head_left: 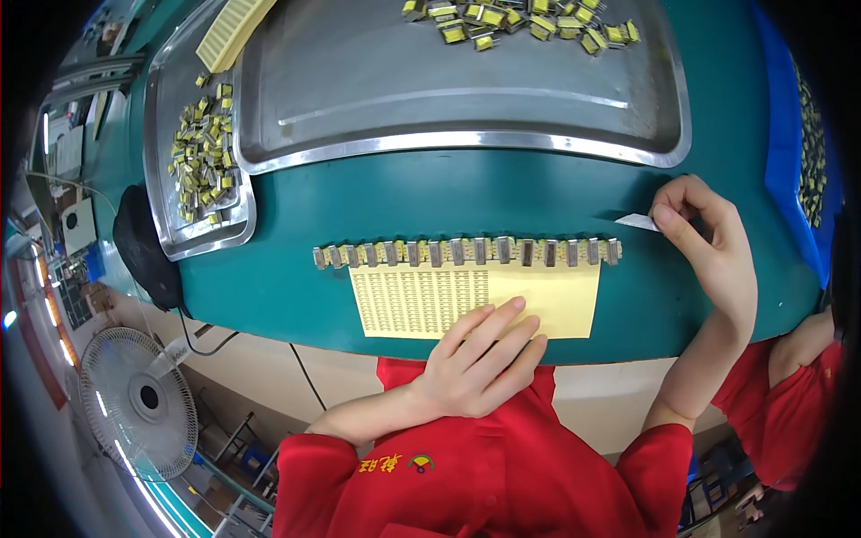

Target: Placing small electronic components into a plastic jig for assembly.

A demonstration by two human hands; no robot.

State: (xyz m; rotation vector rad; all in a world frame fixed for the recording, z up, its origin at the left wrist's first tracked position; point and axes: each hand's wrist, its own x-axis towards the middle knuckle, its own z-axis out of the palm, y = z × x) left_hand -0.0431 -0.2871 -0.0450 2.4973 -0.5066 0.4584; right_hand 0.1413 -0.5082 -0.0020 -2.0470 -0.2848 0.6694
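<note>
My left hand [484, 363] lies with fingers stretched out over a yellow label sheet [404, 300] near the front edge of the table. Rows of small printed labels cover the sheet's left part, while its right part is plain yellow. Along the sheet's far edge runs a row of small transformers [457, 252], metal-cored and wrapped in yellow, standing side by side. Off to the right, my right hand [704, 220] is raised, pinching a thin pale pointed blade [637, 221] between thumb and forefinger. Its tip points left; its exact kind I cannot make out.
A large metal tray [466, 142] holds loose transformers [538, 22] at its far side. At the left, a smaller tray [211, 242] carries more transformers. A blue bin [780, 161] stands right. A fan [148, 394] and another person's red sleeve [789, 408] flank the table.
</note>
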